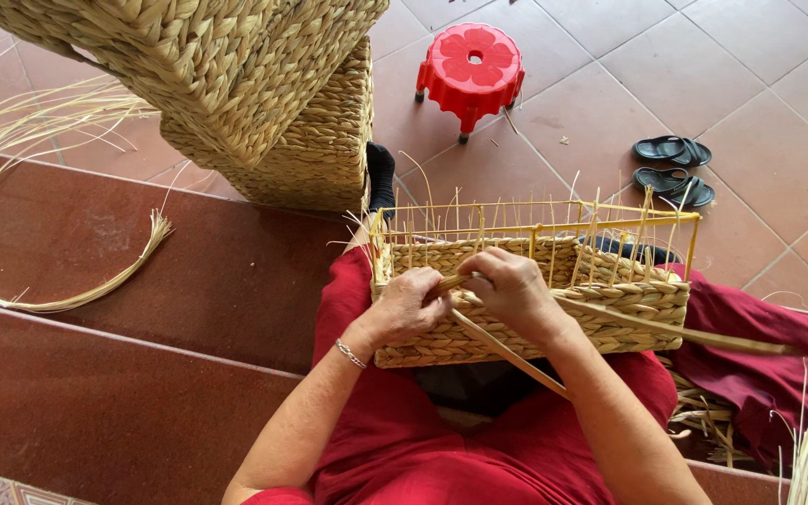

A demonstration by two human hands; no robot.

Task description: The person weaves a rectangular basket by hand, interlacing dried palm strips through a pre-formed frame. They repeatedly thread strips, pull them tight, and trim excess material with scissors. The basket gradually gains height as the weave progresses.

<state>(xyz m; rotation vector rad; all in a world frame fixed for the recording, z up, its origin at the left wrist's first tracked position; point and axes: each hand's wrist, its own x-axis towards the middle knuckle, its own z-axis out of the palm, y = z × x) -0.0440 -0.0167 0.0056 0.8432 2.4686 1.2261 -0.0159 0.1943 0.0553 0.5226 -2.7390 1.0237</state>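
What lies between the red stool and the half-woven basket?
In the head view, only bare floor tiles with a few loose straw bits separate the red stool from the basket.

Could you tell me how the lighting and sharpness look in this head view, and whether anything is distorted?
Head view: soft, even daylight, no glare; the red plastic stool casts only a faint shadow on the terracotta tiled floor. The left hand, right hand and half-woven straw basket on a yellow wire frame are sharp. The stacked finished woven baskets loom large and stretched near the top edge, wide-angle distortion.
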